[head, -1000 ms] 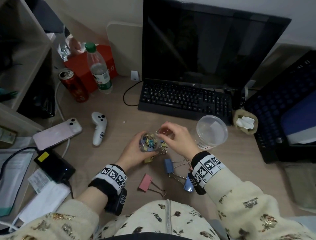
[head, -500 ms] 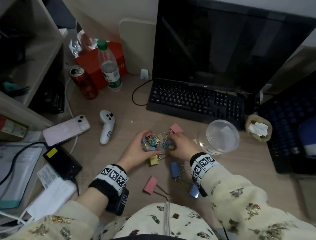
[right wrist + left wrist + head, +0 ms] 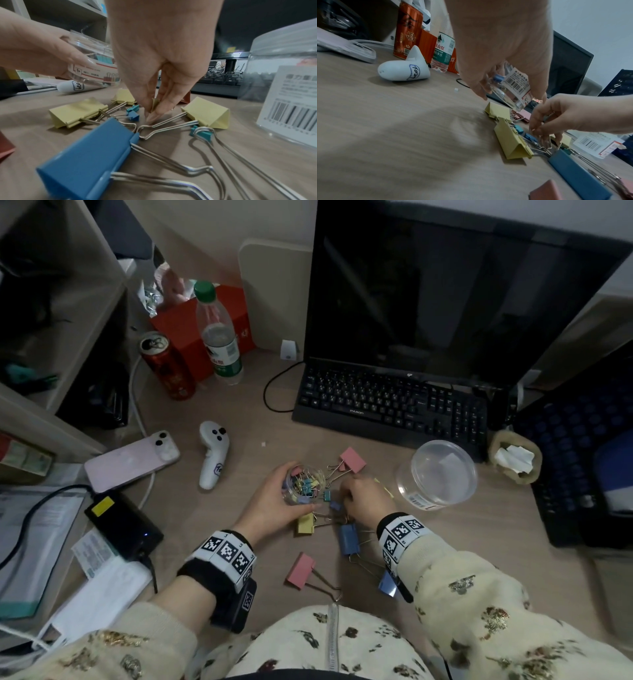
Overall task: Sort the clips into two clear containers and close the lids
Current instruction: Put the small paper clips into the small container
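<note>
My left hand [image 3: 294,491] grips a small clear container [image 3: 308,477] tilted just above the desk, with several small coloured clips inside. My right hand [image 3: 152,112] reaches down to the desk right of it and pinches a small yellow clip [image 3: 155,104] between thumb and fingers. Small teal [image 3: 133,108] and blue clips [image 3: 133,116] lie beside its fingertips. Around them lie large clips: yellow [image 3: 305,523], blue [image 3: 349,539], pink [image 3: 352,459], and another pink [image 3: 300,570]. A larger clear container [image 3: 438,474] stands to the right, with nothing visible inside.
A keyboard [image 3: 390,405] and monitor [image 3: 445,285] stand behind. A white controller [image 3: 213,458], pink phone [image 3: 132,460], red can [image 3: 168,368] and water bottle [image 3: 219,337] sit at left. A black charger [image 3: 123,522] and papers lie near the left edge.
My right hand has dropped from the small container's mouth to the desk and closed on a small yellow clip. The left hand still holds the container.
</note>
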The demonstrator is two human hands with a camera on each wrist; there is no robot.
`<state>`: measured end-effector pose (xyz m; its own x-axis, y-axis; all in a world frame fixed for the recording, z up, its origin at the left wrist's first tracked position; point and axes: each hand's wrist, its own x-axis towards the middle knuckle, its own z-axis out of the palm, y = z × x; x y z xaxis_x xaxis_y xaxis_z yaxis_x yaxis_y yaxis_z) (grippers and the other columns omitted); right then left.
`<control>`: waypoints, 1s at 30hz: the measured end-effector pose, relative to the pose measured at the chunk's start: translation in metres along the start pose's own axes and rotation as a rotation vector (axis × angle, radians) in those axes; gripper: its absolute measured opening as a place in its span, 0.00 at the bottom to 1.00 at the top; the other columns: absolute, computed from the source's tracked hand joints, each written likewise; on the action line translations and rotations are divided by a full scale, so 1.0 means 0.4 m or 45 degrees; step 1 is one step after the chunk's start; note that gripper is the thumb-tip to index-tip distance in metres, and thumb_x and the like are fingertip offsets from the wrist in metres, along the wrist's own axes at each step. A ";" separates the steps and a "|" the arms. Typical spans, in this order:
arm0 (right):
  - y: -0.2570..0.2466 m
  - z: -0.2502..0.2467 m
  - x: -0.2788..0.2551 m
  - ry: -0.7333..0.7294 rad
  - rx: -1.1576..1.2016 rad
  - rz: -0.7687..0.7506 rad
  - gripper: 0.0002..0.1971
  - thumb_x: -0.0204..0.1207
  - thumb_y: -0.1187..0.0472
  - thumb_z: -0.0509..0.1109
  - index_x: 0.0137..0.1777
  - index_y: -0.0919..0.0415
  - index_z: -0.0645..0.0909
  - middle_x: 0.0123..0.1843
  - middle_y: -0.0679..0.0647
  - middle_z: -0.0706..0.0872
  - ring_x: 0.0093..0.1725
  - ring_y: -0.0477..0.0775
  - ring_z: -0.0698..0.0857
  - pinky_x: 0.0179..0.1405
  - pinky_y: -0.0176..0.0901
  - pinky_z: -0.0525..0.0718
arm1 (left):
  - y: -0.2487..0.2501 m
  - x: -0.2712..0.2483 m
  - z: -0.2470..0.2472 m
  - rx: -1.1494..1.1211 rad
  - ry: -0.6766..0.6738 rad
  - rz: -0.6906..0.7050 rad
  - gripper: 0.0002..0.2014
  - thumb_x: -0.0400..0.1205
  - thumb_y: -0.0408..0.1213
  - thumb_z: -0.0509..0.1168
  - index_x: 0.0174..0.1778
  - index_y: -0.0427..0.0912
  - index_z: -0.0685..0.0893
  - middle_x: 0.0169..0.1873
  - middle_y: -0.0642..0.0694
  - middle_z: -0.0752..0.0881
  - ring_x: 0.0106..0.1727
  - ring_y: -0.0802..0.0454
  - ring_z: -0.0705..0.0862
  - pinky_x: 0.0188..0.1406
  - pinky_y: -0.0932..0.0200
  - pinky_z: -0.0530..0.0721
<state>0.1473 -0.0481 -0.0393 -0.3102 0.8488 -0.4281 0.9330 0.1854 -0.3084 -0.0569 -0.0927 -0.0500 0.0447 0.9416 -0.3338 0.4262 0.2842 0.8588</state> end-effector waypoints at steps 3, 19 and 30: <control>-0.007 -0.009 -0.009 0.061 0.041 -0.029 0.10 0.78 0.67 0.62 0.55 0.61 0.83 0.55 0.59 0.85 0.53 0.62 0.85 0.48 0.52 0.83 | -0.001 -0.002 0.002 -0.005 0.000 0.015 0.47 0.65 0.47 0.84 0.79 0.51 0.70 0.70 0.53 0.79 0.69 0.55 0.79 0.73 0.48 0.80; -0.042 0.015 -0.008 -0.055 -0.051 -0.013 0.11 0.76 0.61 0.67 0.57 0.64 0.81 0.60 0.61 0.80 0.56 0.61 0.83 0.51 0.51 0.83 | -0.013 -0.028 -0.032 0.016 0.017 0.048 0.46 0.62 0.54 0.84 0.76 0.53 0.72 0.68 0.55 0.80 0.68 0.56 0.80 0.72 0.48 0.81; -0.080 -0.099 -0.055 0.514 0.382 -0.160 0.08 0.79 0.57 0.68 0.52 0.61 0.82 0.50 0.52 0.82 0.49 0.50 0.80 0.51 0.44 0.81 | -0.021 -0.007 -0.030 0.011 -0.016 0.038 0.49 0.60 0.57 0.83 0.76 0.50 0.71 0.68 0.53 0.80 0.67 0.54 0.81 0.71 0.46 0.81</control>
<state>0.1316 -0.0531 0.0136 -0.2660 0.9636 -0.0284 0.7812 0.1982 -0.5920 -0.0714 -0.0957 -0.0514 0.0688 0.9474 -0.3126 0.4326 0.2540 0.8651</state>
